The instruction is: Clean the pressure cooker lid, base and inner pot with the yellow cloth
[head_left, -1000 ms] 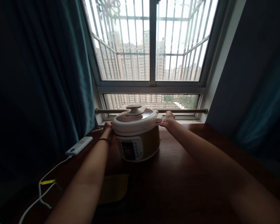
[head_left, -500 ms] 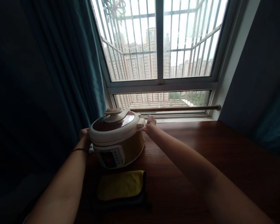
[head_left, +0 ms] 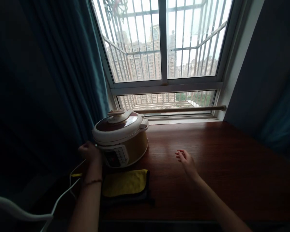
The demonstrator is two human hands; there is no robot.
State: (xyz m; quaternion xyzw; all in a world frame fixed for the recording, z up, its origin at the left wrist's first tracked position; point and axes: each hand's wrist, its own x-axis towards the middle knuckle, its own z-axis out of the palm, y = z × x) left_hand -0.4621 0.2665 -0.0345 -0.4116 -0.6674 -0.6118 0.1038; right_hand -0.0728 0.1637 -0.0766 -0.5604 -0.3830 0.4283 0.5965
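Note:
An electric pressure cooker (head_left: 120, 137) with a white lid and a tan body stands on the dark red wooden table, its control panel facing me. My left hand (head_left: 90, 151) is beside the cooker's left side, over the table's left end. Its fingers look curled closed in the shadow, and whatever may be in them is hidden. Out to the right of the cooker, my right hand (head_left: 186, 161) hovers above the wood, holding nothing, with fingers loosely bent and apart. In front of the cooker lies a folded yellow cloth (head_left: 125, 183) with a dark edge.
White cords (head_left: 65, 191) run at the lower left, with a small yellow piece (head_left: 76, 175) near them. A blue curtain (head_left: 86, 80) hangs behind the cooker's left. Beyond the table (head_left: 215, 154), a rail (head_left: 183, 110) crosses in front of the barred window (head_left: 164, 64).
Both hands have let go of the cooker's sides. My right hand has come back and to the right; my left has dropped toward me. The cooker stays in place. White cords now show.

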